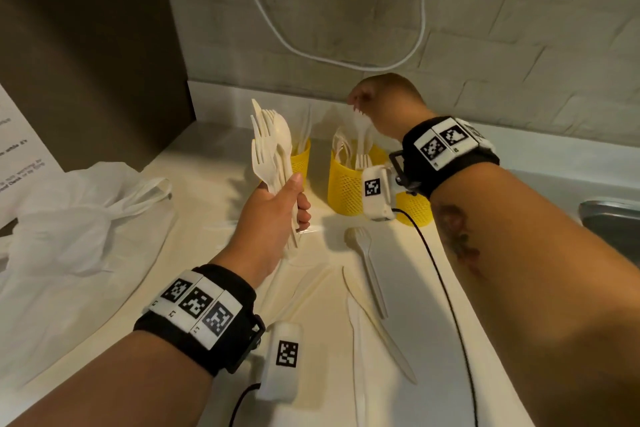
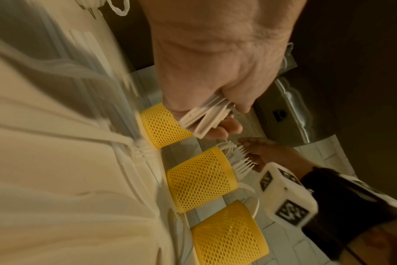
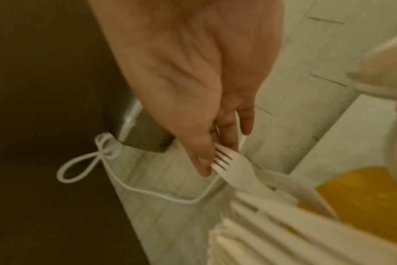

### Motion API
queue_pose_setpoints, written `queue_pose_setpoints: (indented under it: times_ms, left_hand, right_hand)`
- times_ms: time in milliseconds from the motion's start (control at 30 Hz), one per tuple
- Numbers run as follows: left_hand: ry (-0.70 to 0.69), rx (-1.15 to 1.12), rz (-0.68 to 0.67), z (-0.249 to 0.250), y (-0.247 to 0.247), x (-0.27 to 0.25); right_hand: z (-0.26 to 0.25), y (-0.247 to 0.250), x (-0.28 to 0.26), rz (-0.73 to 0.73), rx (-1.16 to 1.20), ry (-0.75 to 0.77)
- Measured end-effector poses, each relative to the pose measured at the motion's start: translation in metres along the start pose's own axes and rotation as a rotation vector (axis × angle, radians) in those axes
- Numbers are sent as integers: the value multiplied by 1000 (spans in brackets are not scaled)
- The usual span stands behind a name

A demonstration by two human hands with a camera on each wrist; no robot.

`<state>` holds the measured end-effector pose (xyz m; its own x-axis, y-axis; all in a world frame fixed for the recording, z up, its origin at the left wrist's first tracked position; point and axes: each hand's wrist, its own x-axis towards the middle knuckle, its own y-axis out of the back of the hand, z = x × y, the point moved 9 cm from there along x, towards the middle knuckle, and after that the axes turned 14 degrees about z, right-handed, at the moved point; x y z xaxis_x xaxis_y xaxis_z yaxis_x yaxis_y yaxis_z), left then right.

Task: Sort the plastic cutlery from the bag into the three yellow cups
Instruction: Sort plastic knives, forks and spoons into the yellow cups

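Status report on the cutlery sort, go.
Left hand grips a bundle of cutlery. Right hand pinches a fork over the middle yellow cup. Loose pieces on counter, nothing blocking.

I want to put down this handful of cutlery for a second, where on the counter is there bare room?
Bare counter lies between the plastic bag and the left yellow cup, beneath your left hand and its bundle. It is crowded nearer you, where loose cutlery lies, and around the cups, where your right hand holds a fork.
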<state>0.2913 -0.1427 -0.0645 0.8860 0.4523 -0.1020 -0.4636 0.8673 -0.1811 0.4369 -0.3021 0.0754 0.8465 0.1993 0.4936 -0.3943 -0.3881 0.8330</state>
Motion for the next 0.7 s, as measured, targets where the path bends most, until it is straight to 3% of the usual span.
queue_pose_setpoints:
  times_ms: [100,200,300,367,433,500,567,700]
  left_hand:
    - [19,-10,5,-4,-1,1]
    - [14,0,-10,-7,-5,-1]
    - [18,14,-34,-10,-8,-3]
    - [32,11,-44,-11,-10,-5]
    - [46,-1,-54,-10,-13,-8]
    - [72,-35,-95,-8,-19,-14]
    - [121,-99,-160,-6,-27,-20]
    - [157,-135,-314,-2,-45,-34]
  right_hand:
    - [4,7,-21,41,-80,49]
    - [9,-14,-54,-127,-229,80]
    - [10,-9,-71,-196,-197,40]
    - [10,5,-74,-182,-137,11]
    - [8,28,-73,-73,-64,-14]
    - [4,51,-76,77,68,-58]
    - [-2,55,-90,129,357,-185]
    - [-31,3,-141,-227,848,-392]
